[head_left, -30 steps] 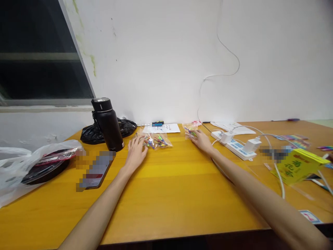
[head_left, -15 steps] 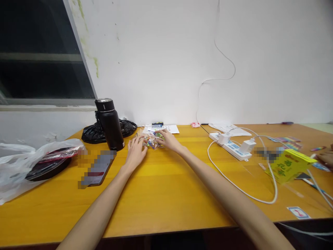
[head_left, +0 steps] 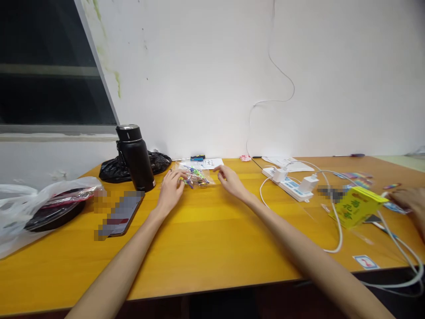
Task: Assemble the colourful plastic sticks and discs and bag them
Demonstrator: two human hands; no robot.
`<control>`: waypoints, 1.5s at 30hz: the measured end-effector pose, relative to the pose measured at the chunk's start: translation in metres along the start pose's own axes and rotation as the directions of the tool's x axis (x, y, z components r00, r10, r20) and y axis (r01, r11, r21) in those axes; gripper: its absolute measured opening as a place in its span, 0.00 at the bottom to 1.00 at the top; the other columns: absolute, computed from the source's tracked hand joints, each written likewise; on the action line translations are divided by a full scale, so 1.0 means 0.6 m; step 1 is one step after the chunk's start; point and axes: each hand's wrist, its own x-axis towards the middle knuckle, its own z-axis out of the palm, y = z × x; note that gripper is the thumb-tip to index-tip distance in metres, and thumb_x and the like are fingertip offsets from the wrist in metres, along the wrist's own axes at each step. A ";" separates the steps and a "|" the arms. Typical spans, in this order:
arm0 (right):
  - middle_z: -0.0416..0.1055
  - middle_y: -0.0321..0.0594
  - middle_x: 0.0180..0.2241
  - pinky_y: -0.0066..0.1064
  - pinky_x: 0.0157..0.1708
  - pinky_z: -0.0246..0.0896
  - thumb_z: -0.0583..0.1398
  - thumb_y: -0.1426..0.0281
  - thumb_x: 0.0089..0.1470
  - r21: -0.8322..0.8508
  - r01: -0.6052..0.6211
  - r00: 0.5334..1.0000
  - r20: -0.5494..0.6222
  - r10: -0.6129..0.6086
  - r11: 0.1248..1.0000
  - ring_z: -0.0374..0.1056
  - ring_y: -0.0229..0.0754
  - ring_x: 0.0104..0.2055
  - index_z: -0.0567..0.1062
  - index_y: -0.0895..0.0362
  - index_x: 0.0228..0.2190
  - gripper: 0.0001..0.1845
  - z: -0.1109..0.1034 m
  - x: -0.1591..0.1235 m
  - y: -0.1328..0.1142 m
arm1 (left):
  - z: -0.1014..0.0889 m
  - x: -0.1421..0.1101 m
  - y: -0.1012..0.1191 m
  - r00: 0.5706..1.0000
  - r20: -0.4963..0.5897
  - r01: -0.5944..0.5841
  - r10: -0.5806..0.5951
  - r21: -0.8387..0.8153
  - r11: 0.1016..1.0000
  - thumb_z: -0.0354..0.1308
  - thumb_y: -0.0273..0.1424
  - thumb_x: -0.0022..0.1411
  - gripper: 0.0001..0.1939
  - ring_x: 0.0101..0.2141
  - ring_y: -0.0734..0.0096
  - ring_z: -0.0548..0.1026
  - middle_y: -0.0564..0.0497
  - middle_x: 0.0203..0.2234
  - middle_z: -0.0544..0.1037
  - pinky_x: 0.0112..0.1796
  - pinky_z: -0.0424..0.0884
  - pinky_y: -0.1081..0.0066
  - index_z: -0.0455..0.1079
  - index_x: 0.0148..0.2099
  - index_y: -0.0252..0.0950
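Observation:
A clear plastic packet of small colourful pieces (head_left: 198,177) lies toward the back of the wooden table. My left hand (head_left: 170,188) rests at its left side, palm down, with the fingers spread and their tips touching the packet. Just off the packet's right edge is my right hand (head_left: 230,182), fingers apart and slightly bent, holding nothing. What exactly the pieces are is too small to make out.
Left of my hands stand a black bottle (head_left: 135,159), a phone (head_left: 124,215) and a white plastic bag (head_left: 13,217). To the right are a power strip (head_left: 292,188) with looping white cables and a yellow box (head_left: 360,206). Another person's hand (head_left: 408,201) reaches in at the far right.
My right hand has drawn away from the packet to the right. My left hand stays at the packet's left side. The other person's hand has come further into view.

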 end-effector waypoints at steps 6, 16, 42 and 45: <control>0.69 0.33 0.24 0.27 0.30 0.50 0.53 0.73 0.59 -0.062 -0.212 0.971 0.103 0.218 0.975 0.63 0.37 0.26 0.76 0.56 0.36 0.11 -0.049 -0.104 0.048 | -0.003 -0.001 0.019 0.973 0.223 -0.035 0.063 -0.125 0.992 0.49 0.26 0.65 0.11 0.39 0.65 0.77 0.52 0.36 0.81 0.44 0.68 0.68 0.73 0.40 0.40; 0.75 0.36 0.28 0.27 0.31 0.51 0.53 0.73 0.59 -0.097 -0.239 0.950 0.181 0.253 0.966 0.67 0.39 0.29 0.77 0.55 0.35 0.12 -0.049 -0.123 0.056 | 0.006 -0.012 0.010 0.923 0.385 0.050 -0.017 -0.076 0.996 0.47 0.24 0.61 0.12 0.27 0.68 0.71 0.55 0.22 0.74 0.33 0.60 0.71 0.67 0.28 0.39; 0.73 0.35 0.27 0.27 0.31 0.51 0.54 0.72 0.59 -0.062 -0.231 0.949 0.205 0.239 0.971 0.66 0.39 0.29 0.78 0.56 0.36 0.12 -0.051 -0.117 0.064 | 0.014 -0.011 0.002 0.887 0.462 0.087 -0.016 -0.132 0.987 0.45 0.25 0.61 0.12 0.27 0.69 0.70 0.55 0.24 0.74 0.33 0.60 0.71 0.67 0.29 0.39; 0.74 0.35 0.27 0.27 0.31 0.52 0.54 0.72 0.59 -0.064 -0.235 0.949 0.203 0.243 0.970 0.66 0.39 0.29 0.78 0.56 0.36 0.12 -0.051 -0.118 0.063 | 0.017 -0.011 -0.002 0.876 0.480 0.131 -0.045 -0.148 0.980 0.45 0.25 0.60 0.12 0.27 0.69 0.70 0.55 0.24 0.74 0.33 0.60 0.71 0.67 0.29 0.38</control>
